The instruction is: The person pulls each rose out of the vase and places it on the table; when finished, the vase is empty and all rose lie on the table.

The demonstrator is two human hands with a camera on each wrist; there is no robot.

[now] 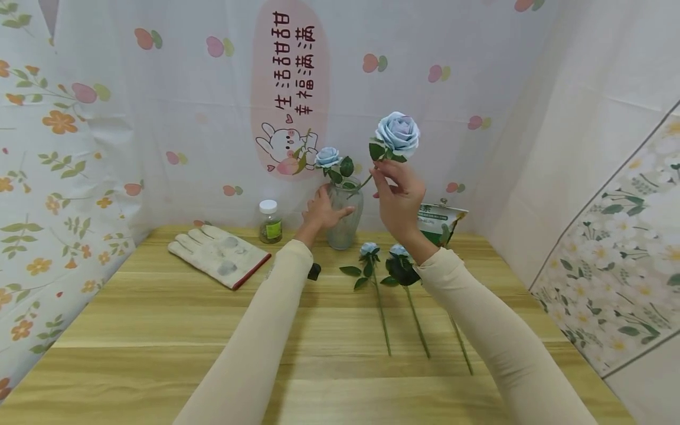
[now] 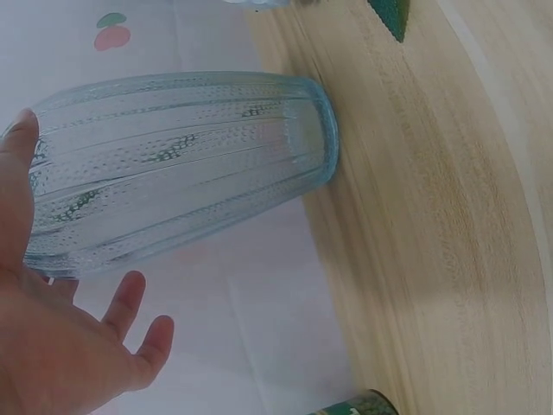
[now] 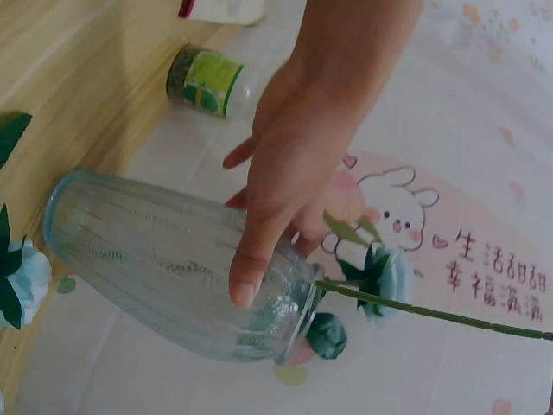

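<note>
A ribbed clear glass vase (image 1: 344,221) stands upright near the back of the table. My left hand (image 1: 320,211) holds its upper part, the thumb (image 3: 251,268) across one side and some fingers behind the glass. One light blue rose (image 1: 327,157) with dark green leaves is in the vase. Between thumb and fingertips, my right hand (image 1: 399,192) pinches the stem of a larger blue rose (image 1: 398,134) just below its bloom. The stem (image 3: 432,309) slants down to the vase's mouth, its lower end right at the rim.
More blue roses (image 1: 369,250) lie on the wooden table (image 1: 175,354), stems toward the front, one partly behind my right arm. A white glove (image 1: 220,254) and a white-capped jar (image 1: 270,223) are at the left. A green and white packet (image 1: 438,218) stands behind my right wrist.
</note>
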